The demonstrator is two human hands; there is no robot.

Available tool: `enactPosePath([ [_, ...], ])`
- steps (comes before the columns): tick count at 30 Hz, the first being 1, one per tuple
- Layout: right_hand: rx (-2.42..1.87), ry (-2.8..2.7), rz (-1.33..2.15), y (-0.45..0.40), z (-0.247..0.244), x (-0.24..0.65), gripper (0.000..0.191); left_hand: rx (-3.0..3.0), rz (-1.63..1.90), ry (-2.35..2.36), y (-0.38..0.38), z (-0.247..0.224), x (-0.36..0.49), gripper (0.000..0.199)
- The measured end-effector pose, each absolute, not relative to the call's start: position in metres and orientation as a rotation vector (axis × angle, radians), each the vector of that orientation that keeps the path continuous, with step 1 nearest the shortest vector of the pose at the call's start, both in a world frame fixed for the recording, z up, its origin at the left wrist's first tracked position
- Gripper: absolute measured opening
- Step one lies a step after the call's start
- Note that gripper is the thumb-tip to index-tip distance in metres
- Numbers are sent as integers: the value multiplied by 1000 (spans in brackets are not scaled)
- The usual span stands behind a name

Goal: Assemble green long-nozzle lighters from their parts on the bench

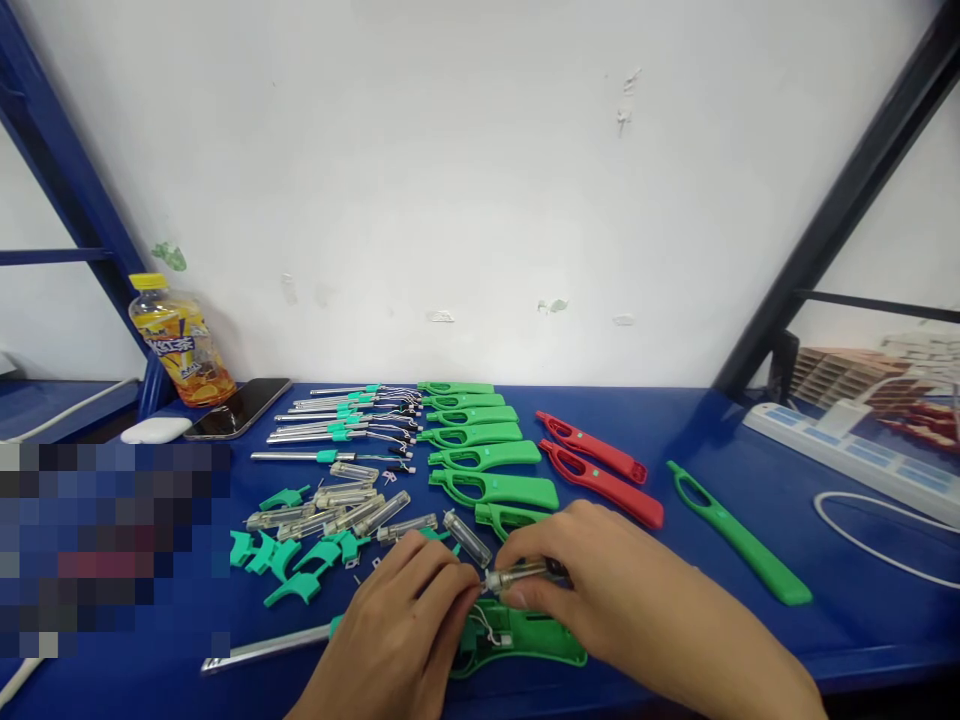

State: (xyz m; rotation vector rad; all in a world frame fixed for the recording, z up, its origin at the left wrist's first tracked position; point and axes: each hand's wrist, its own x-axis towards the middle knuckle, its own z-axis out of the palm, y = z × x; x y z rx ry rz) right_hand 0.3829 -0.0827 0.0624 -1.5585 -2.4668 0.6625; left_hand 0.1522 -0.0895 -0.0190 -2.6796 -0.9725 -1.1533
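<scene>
In my right hand point(600, 575) is a clear lighter fuel tank point(517, 575), pinched between thumb and fingers. My left hand point(409, 615) has its fingertips pressed together at the tank's nozzle end; anything between them is too small to make out. Below both hands lies an open green lighter shell half point(544, 640), with white wires showing inside it. A metal lighter tube point(274, 645) with a teal collar runs left from under my left hand, which hides its inner end. Another clear fuel tank point(466, 540) rests just beyond my fingertips.
Behind lie several fuel tanks point(382, 513), teal triggers point(300, 585), metal tubes with wires point(300, 456) and green shells point(495, 490). Red shells point(607, 490) and a green shell point(750, 550) lie right, near a power strip point(847, 455). A phone point(240, 408) and drink bottle point(184, 345) stand back left.
</scene>
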Motion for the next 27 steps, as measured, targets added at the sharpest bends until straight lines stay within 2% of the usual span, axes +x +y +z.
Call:
enactPosePath([
  [27, -1624, -2437, 709, -83, 65, 381, 10, -2696, -1094, -970, -90, -23, 150, 23],
])
